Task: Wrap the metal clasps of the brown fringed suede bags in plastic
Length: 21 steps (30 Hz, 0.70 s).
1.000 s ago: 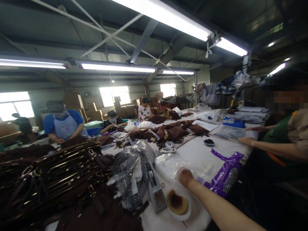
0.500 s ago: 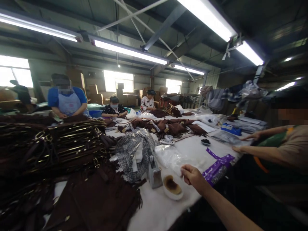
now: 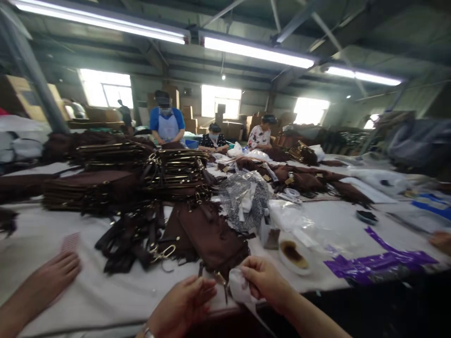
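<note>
In front of me at the table edge, my right hand (image 3: 264, 281) pinches a crumpled white cloth (image 3: 240, 285), a strip of which hangs down. Close by on its left, my left hand (image 3: 186, 298) has its fingers curled at a thin dark brown strap (image 3: 200, 269); the grip is partly hidden. Between the hands is a small metal clasp (image 3: 221, 280). Just beyond them lies a brown fringed bag (image 3: 214, 239). To the right of the bag stand a small grey metal container (image 3: 271, 236) and a white dish (image 3: 306, 268) with a brown-stained pad (image 3: 293, 252).
A co-worker's hand (image 3: 59, 274) rests at the left by a pink patterned card (image 3: 70, 241). Brown bags are stacked (image 3: 88, 188) behind loose straps (image 3: 128, 239). Bubble wrap (image 3: 239, 192) and a purple plastic wrapper (image 3: 373, 265) lie on the table. Several people work beyond.
The view has turned left. My right hand has come from beside the stained dish to the bag's near edge, with white cloth visible in it. My left hand has come into view.
</note>
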Each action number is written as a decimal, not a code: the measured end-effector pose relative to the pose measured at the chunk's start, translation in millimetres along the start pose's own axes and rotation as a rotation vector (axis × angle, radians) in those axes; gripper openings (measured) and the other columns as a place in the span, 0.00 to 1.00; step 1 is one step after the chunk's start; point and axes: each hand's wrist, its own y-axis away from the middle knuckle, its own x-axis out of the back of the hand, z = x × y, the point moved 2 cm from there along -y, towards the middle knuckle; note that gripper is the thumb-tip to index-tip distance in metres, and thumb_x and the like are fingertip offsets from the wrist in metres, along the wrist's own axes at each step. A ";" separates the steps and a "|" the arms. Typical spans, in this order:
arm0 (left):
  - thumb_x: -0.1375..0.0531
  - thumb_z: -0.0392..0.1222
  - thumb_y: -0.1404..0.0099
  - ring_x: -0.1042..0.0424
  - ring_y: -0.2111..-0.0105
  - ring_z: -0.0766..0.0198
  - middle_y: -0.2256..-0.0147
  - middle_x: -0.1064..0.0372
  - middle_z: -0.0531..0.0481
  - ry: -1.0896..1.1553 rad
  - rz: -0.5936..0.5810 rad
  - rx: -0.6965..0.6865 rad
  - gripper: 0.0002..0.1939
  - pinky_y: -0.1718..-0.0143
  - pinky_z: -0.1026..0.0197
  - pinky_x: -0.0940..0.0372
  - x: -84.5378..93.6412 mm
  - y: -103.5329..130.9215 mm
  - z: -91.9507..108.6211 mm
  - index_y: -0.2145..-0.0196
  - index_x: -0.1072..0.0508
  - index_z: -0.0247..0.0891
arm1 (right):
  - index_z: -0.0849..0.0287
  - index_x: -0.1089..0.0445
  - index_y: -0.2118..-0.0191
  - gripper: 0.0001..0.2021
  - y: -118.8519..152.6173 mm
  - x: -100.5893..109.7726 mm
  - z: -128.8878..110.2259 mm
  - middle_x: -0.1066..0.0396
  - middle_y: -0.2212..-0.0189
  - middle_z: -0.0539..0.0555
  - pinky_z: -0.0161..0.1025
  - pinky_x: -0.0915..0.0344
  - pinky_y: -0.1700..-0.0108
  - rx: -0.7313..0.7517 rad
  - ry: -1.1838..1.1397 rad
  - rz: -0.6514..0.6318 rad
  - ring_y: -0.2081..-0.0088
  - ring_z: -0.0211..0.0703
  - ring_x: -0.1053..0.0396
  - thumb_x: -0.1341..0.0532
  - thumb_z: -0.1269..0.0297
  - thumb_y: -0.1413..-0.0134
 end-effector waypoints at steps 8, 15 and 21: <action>0.34 0.44 0.44 0.27 0.68 0.61 0.69 0.26 0.44 0.017 -0.241 -0.025 0.12 0.59 0.55 0.35 -2.8 4.9 -15.5 0.69 0.26 0.32 | 0.58 0.35 0.72 0.19 -23.9 -59.0 14.2 0.43 0.92 0.40 0.28 0.57 0.87 -0.033 0.057 0.051 0.90 0.29 0.50 0.37 0.45 0.55; 0.29 0.46 0.53 0.34 0.76 0.68 0.78 0.32 0.53 0.010 -0.076 -0.083 0.16 0.69 0.62 0.39 -1.0 0.2 -19.0 0.75 0.28 0.32 | 0.60 0.37 0.70 0.23 -11.3 -59.0 29.2 0.35 0.82 0.44 0.27 0.52 0.85 -0.140 -0.118 -0.012 0.86 0.28 0.42 0.38 0.41 0.52; 0.29 0.44 0.51 0.33 0.76 0.68 0.78 0.30 0.52 0.035 -0.102 -0.067 0.14 0.68 0.61 0.37 -6.1 -0.5 -17.2 0.74 0.27 0.32 | 0.59 0.37 0.74 0.19 -12.8 -63.6 25.7 0.42 0.90 0.41 0.28 0.57 0.85 -0.181 -0.061 0.083 0.88 0.28 0.50 0.32 0.49 0.60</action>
